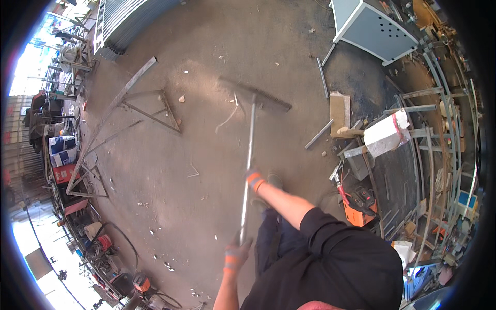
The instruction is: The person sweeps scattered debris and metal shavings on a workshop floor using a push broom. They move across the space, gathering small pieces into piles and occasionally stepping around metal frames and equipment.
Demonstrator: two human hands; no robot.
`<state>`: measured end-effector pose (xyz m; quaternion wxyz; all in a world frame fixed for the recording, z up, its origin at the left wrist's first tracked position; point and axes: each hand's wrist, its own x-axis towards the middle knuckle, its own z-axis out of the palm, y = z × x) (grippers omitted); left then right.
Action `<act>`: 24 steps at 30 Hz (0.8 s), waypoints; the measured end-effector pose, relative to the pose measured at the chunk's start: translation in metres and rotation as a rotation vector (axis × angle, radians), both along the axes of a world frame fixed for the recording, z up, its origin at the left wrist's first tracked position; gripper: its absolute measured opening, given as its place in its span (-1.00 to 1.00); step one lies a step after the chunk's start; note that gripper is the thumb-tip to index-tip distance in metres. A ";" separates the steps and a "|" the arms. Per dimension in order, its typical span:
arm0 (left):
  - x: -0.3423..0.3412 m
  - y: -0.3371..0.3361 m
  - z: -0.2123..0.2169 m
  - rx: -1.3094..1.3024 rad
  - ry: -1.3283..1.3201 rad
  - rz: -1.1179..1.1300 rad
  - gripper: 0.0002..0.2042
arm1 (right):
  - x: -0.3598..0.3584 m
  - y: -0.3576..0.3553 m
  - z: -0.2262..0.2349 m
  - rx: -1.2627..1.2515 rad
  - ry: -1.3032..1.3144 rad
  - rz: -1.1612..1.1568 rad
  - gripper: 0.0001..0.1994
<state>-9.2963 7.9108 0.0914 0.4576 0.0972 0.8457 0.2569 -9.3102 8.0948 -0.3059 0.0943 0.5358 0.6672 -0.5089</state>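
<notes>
A wide push broom [271,99] rests with its dark bristle head on the dusty floor ahead of me. Its long, pale metal handle [250,137] slants down toward my body. My right hand [254,180], in a dark glove with an orange cuff, is closed around the middle of the handle. Lower down, my left hand [236,254], gloved the same way, grips the handle near its top end. Beside the broom head lies a thin, pale curved strip [235,111]. Small light scraps are scattered over the floor.
A triangular metal frame [152,111] lies on the left. Stacked corrugated sheets [126,23] are at the far left, a grey cabinet [374,31] at the far right. An orange machine [360,209] and a metal rack [429,134] stand on my right; a loose bar [319,134] lies nearby.
</notes>
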 end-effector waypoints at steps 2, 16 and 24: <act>-0.017 0.061 -0.027 0.103 0.212 -0.226 -0.44 | -0.017 0.115 -0.004 0.125 0.060 -0.195 -0.78; -0.242 0.182 0.052 0.229 0.052 -0.370 -0.38 | -0.118 0.288 0.171 -0.245 0.485 -0.897 -0.82; -0.329 0.253 0.098 0.138 0.053 -0.379 -0.37 | -0.209 0.353 0.206 -0.166 0.458 -0.754 -0.79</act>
